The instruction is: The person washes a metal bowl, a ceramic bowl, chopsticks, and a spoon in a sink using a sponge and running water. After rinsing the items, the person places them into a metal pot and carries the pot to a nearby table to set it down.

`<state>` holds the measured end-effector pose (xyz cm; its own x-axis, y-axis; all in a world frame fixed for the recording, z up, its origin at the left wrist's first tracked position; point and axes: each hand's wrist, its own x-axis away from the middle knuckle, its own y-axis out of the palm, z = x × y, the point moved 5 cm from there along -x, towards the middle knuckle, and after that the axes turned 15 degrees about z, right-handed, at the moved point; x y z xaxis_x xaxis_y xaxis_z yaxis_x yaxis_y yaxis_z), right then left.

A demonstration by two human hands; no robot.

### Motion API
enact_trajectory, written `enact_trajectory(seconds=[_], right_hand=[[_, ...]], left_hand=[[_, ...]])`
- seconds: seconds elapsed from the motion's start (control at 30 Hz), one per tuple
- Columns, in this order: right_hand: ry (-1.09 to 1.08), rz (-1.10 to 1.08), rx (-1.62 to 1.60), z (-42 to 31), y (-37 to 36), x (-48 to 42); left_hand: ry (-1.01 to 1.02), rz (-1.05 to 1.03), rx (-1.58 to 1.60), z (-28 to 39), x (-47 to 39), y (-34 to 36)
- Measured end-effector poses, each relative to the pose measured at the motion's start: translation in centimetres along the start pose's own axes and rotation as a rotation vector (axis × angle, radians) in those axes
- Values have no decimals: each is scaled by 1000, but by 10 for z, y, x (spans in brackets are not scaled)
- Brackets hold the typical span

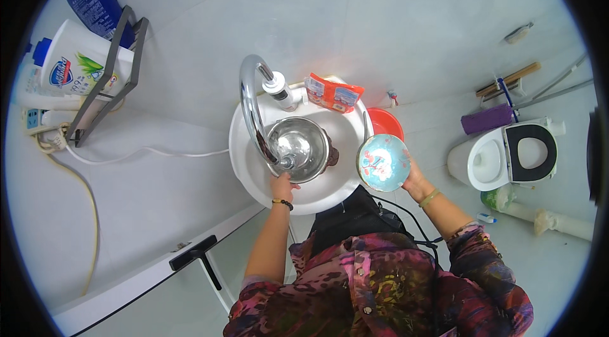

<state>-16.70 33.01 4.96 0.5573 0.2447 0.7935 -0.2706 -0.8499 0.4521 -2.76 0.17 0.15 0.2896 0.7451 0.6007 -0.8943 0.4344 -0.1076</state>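
A round stainless steel pot point(311, 149) sits in the white washbasin point(328, 196) under the spout of a curved chrome faucet point(247, 94). My left hand point(284, 186) is at the pot's near left rim; its fingertips are partly hidden, so its grip is unclear. A light blue bowl with a red and white floral pattern point(383, 163) is in my right hand point(415, 179), held at its right edge beside the basin's right rim. Something dark brown point(333, 153) lies in the basin against the pot's right side.
An orange packet point(334, 93) rests on the basin's back ledge, beside the faucet. A red basin point(386, 123) is below at the right. Farther right are a toilet point(487, 156) and a purple brush head point(486, 119). A rack point(135, 70) with bottles hangs at the left.
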Motion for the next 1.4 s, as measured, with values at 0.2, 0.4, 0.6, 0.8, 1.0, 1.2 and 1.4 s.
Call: enact_trajectory(seconds=[0.2,0.4,0.6,0.8,1.0,1.2,1.4], right_hand=[[-26,-23,41,-2,10,6],[-46,-17,-34,-4,7,18],[-43,32,-48,-1,-1,17],[-81,-24,-59,3,-3,21],[-73,-24,-102,8,-7,24],[-85,-38,-105,12,-9,27],[-91,18,-135,15,-8,45]], left_hand=[[354,46,-204,50,14,-2],[753,296,-515,66,7,-25],[782,227,-474,94,18,-28],[1149,112,-752,109,52,-9],[1104,121,-777,112,56,-8],[1242,154,-986,105,52,-5],[1324,42,-1063,93,63,-9]])
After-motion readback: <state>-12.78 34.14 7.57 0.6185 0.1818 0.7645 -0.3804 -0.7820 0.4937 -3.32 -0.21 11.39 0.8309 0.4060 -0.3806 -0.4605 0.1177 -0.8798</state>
